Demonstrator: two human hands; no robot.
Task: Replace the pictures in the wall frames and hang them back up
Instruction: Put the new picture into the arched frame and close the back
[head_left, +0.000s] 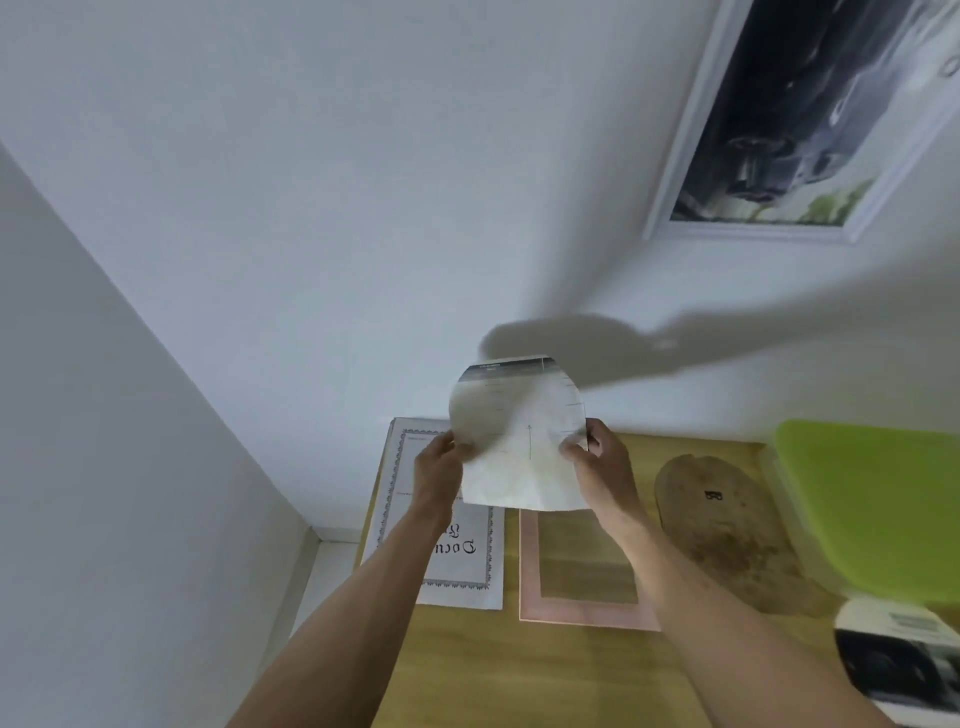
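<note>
I hold a curled paper picture (519, 441) up in front of the wall, above the wooden table (519, 675). My left hand (439, 467) grips its left edge and my right hand (597, 462) pinches its right edge. On the table below lies an empty pink frame (530, 571), flat. To its left lies a white certificate sheet (467, 561) with an ornate border and black lettering. A brown backing board (727, 530) rests to the right of the pink frame. A white-framed dark picture (805, 119) hangs on the wall at the upper right.
A lime green lidded box (878, 509) stands at the table's right side. A black-and-white printed picture (898, 660) lies at the right edge. The table sits in a corner, with white walls behind and on the left.
</note>
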